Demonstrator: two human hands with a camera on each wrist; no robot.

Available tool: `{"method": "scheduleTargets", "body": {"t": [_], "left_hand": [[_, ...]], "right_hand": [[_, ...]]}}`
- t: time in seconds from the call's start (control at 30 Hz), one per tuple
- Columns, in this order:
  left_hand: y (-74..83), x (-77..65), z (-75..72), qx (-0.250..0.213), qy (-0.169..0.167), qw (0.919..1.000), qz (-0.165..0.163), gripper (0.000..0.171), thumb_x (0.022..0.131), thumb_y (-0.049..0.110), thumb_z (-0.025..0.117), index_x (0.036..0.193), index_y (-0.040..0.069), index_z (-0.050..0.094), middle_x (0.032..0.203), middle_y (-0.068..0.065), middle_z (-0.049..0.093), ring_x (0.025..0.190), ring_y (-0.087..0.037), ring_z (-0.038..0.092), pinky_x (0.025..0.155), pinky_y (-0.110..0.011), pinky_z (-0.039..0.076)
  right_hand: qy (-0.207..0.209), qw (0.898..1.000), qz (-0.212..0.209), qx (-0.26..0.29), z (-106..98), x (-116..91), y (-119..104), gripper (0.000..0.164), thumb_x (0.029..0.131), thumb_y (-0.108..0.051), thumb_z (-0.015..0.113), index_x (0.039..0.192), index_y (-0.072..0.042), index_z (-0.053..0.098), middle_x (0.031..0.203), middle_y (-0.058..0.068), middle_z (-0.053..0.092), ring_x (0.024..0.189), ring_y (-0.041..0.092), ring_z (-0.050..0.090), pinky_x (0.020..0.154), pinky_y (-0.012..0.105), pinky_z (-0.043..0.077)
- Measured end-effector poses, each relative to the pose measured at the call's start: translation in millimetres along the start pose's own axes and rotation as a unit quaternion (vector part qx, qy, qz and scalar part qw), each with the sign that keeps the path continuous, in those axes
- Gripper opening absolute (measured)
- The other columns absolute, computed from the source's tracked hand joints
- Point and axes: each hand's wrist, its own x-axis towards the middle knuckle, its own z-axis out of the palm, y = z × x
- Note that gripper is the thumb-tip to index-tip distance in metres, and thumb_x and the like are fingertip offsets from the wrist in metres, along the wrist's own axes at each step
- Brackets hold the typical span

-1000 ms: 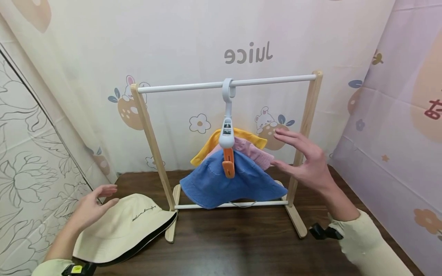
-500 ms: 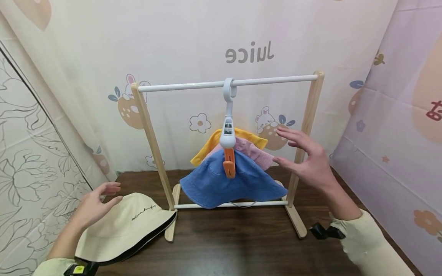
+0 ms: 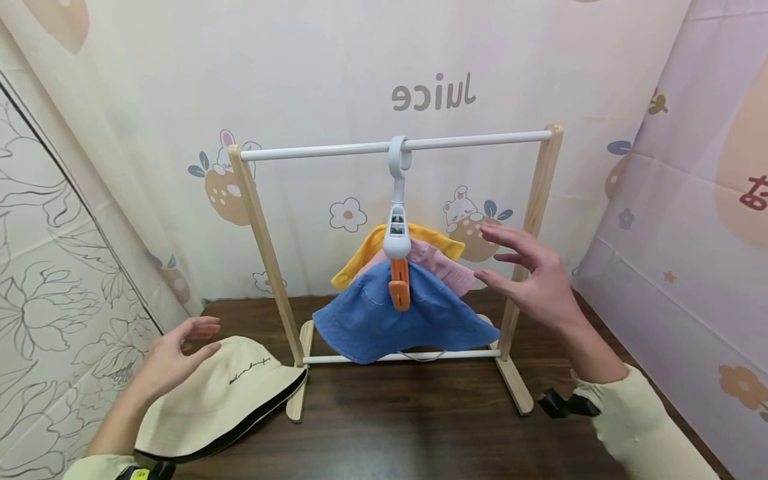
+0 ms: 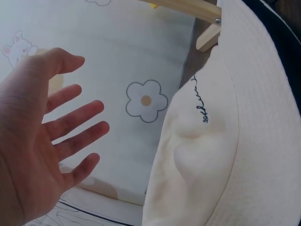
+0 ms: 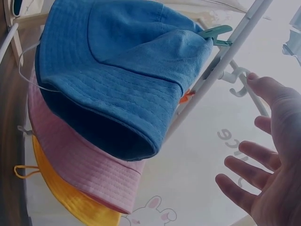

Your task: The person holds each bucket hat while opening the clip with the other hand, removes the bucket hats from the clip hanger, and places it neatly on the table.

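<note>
My left hand (image 3: 171, 363), fingers loosely bent and holding nothing, hovers beside the crown of a cream bucket hat (image 3: 222, 393) with dark script and a dark underside. My right hand (image 3: 537, 280), thumb and fingers spread, holds nothing to the right of the hanging hats. A blue bucket hat (image 3: 396, 313) hangs frontmost, with a pink hat (image 3: 441, 267) and a yellow hat (image 3: 360, 257) behind it. They hang from a white clip hanger (image 3: 397, 233), seen end-on. An orange clip (image 3: 399, 293) grips the blue hat; a green clip (image 5: 217, 33) shows in the right wrist view.
The hanger hooks over the white top bar (image 3: 480, 141) of a small rack with wooden posts (image 3: 543, 180). Its feet stand on a dark wooden table (image 3: 420, 413). Printed curtains (image 3: 336, 87) enclose the back and sides. The cream hat's brim reaches the rack's left foot (image 3: 297, 400).
My left hand has drifted slightly right over the cream hat. The right hand stays almost in place beside the hats, its fingers shifting a little.
</note>
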Motion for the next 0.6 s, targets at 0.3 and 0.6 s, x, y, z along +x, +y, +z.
{"method": "scheduleTargets", "body": {"t": [0.3, 0.6], "left_hand": [[10.5, -0.5, 0.4, -0.019, 0.013, 0.9995, 0.019, 0.041, 0.105, 0.023, 0.081, 0.144, 0.020, 0.070, 0.135, -0.013, 0.082, 0.113, 0.028, 0.056, 0.089, -0.008, 0.049], [17.2, -1.9, 3.2, -0.062, 0.010, 0.9970, 0.044, 0.042, 0.105, 0.018, 0.080, 0.145, 0.023, 0.070, 0.128, 0.045, 0.065, 0.117, 0.022, 0.063, 0.093, -0.012, 0.054]], "right_hand": [[-0.012, 0.999, 0.031, 0.026, 0, -1, 0, 0.070, 0.092, 0.005, 0.086, 0.157, -0.012, 0.066, 0.159, -0.013, 0.066, 0.136, -0.009, 0.065, 0.098, 0.008, 0.057], [-0.036, 0.997, 0.045, 0.053, -2, 0, 0, 0.064, 0.097, 0.008, 0.080, 0.156, -0.007, 0.065, 0.158, -0.015, 0.067, 0.137, -0.005, 0.068, 0.098, 0.015, 0.062]]}}
